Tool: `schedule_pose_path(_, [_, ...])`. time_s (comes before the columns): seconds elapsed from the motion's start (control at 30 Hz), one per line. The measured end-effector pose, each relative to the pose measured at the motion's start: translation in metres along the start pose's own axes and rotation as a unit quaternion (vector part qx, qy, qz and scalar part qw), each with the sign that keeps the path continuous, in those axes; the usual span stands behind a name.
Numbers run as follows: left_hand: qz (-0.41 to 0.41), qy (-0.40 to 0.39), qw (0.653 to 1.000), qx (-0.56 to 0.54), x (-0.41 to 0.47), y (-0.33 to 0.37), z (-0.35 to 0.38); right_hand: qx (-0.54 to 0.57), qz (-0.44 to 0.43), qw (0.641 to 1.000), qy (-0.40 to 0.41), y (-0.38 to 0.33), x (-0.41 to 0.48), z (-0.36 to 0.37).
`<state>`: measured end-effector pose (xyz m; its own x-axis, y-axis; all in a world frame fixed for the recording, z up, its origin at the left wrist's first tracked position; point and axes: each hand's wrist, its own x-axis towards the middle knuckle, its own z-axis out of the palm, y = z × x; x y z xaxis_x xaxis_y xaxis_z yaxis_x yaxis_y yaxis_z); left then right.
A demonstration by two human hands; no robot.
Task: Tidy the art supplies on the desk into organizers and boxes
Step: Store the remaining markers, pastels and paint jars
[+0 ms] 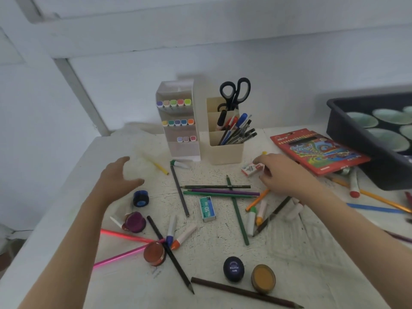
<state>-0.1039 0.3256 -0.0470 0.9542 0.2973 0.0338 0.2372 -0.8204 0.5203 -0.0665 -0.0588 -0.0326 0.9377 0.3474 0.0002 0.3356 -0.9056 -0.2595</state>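
Observation:
Pencils, markers and paint pots lie scattered over the white desk (289, 253). My right hand (281, 172) reaches in from the right and pinches a small red-and-white staples box (250, 170) lying in front of the cream pen organizer (225, 150). That organizer holds pens and black scissors (235, 91). Left of it stands a white tiered marker organizer (178, 121) with rows of markers. My left hand (118, 177) hovers with spread fingers over the desk's left side, above a blue paint pot (141, 198), and holds nothing. A teal staples box (207, 208) lies mid-desk.
A red colour pencil box (318, 150) lies at the right beside a dark tray (347, 130) of paint wells. Purple (134, 221), orange (154, 253), dark blue (233, 268) and yellow (263, 278) paint pots sit near the front. The desk's left edge drops off.

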Motion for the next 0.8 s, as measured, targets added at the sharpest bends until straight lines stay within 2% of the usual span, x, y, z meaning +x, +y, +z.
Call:
schedule_pose_path(0.07, [0.128, 0.055, 0.99, -0.028, -0.023, 0.028, 0.009, -0.038, -0.021, 0.999, 0.005, 0.003, 0.01, 0.007])
schedule_pose_path(0.1, [0.175, 0.036, 0.983, -0.042, -0.036, 0.044, 0.014, -0.069, -0.029, 0.997, 0.009, 0.004, 0.015, 0.01])
schedule_pose_path(0.2, [0.238, -0.129, 0.963, -0.011, -0.069, 0.078, 0.034, -0.148, -0.045, 0.988, 0.026, 0.006, 0.026, 0.014])
schedule_pose_path(0.27, [0.256, -0.182, 0.948, 0.047, -0.078, 0.086, 0.051, -0.158, -0.048, 0.986, 0.033, 0.005, 0.029, 0.014])
schedule_pose_path(0.4, [0.276, -0.164, 0.941, 0.103, -0.083, 0.092, 0.071, -0.126, -0.058, 0.99, 0.031, 0.006, 0.03, 0.016])
schedule_pose_path(0.5, [0.264, -0.154, 0.951, 0.04, -0.085, 0.09, 0.07, -0.14, -0.058, 0.988, 0.03, 0.005, 0.029, 0.017])
schedule_pose_path(0.57, [0.246, -0.152, 0.957, -0.016, -0.084, 0.088, 0.063, -0.108, -0.043, 0.992, 0.046, -0.001, 0.026, 0.015])
schedule_pose_path(0.67, [0.207, -0.098, 0.971, -0.071, -0.076, 0.083, 0.047, 0.033, -0.029, 0.998, 0.049, -0.02, 0.02, 0.012])
schedule_pose_path(0.73, [0.164, -0.055, 0.979, -0.107, -0.065, 0.08, 0.038, 0.14, -0.04, 0.989, 0.028, -0.036, 0.018, 0.013])
schedule_pose_path(0.8, [0.125, -0.024, 0.985, -0.119, -0.051, 0.08, 0.032, 0.199, -0.06, 0.978, 0.009, -0.053, 0.019, 0.016])
